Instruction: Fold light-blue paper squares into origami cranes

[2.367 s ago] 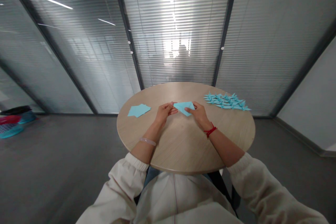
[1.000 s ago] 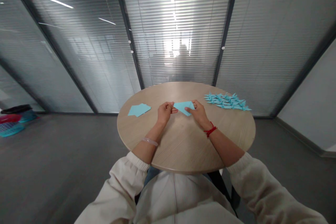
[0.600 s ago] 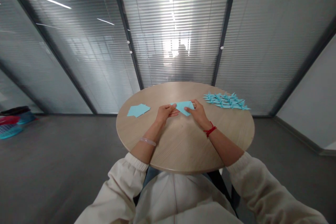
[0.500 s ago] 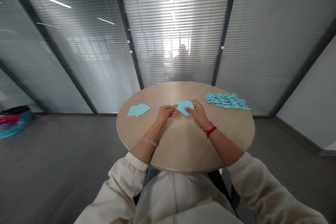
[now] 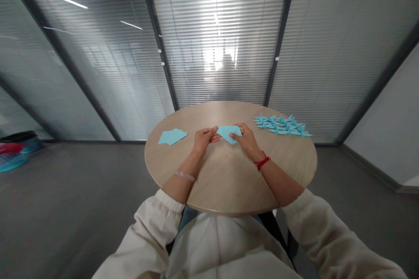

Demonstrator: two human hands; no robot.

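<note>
A light-blue sheet of origami paper [image 5: 225,131], folded to a pointed shape with creases at its right end, is held just above the middle of the round table. My right hand [image 5: 247,140] grips its right end, thumb on the near face and fingers behind. At the paper's left corner, the thumb and forefinger of my left hand [image 5: 203,138] are pinched together, with the other fingers loosely curled below. Left of my hands lie flat blue paper sheets [image 5: 172,136], overlapping. Several folded blue paper cranes [image 5: 281,125] are packed in rows at the right.
The round wooden table [image 5: 229,183] has its near edge against my body. Behind it rises a glass partition with blinds [image 5: 222,83]. Baskets or bins [image 5: 15,157] stand on the floor at far left.
My left hand has slid slightly left along the paper to its corner, so more of the paper shows. My right hand keeps its grip in nearly the same place.
</note>
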